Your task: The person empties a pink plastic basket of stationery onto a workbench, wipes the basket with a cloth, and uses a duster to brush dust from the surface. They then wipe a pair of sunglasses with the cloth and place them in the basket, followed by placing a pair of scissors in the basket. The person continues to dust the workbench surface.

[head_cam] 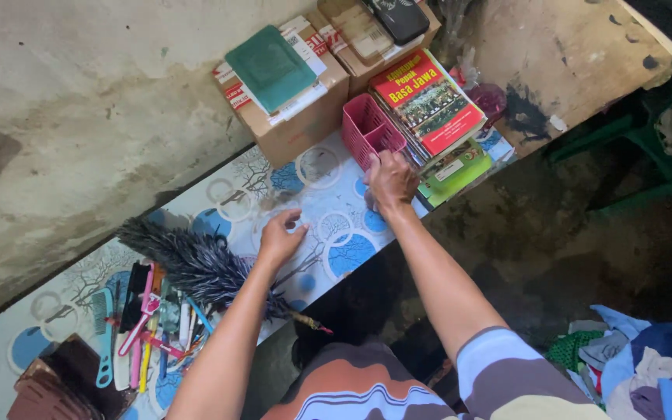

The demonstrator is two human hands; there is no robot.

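Reaching forward over the tabletop [328, 225], covered in a cloth printed with blue and white circles. Right hand [390, 180] at the near edge of a pink slotted basket [369, 131], fingers curled downward, grip seemingly closed on something small; cannot tell what, hidden beneath the palm. Left hand [281, 236] resting lower on the patterned cloth, fingers loosely spread, grip holding nothing, palm flat near a blue circle.

Just beside the basket, leaning to its right, a stack of books topped by a red-covered book [428, 101], with a green-edged one [455, 171] beneath. Behind the basket, against the wall, a cardboard box [293, 117] carrying a dark green notebook [271, 68]; a second box [367, 39] alongside, with a black pouch [398, 15] on top.

Lying near the left forearm, a dark feather duster [196, 264], handle pointing toward the near edge. Further left, a jumble of pens, markers and a blue comb [104, 342] beside a dark brown object [64, 381], partly cut off.

Off to the lower right, well apart from the hands, a heap of crumpled clothes [639, 365] in blue, white and green.
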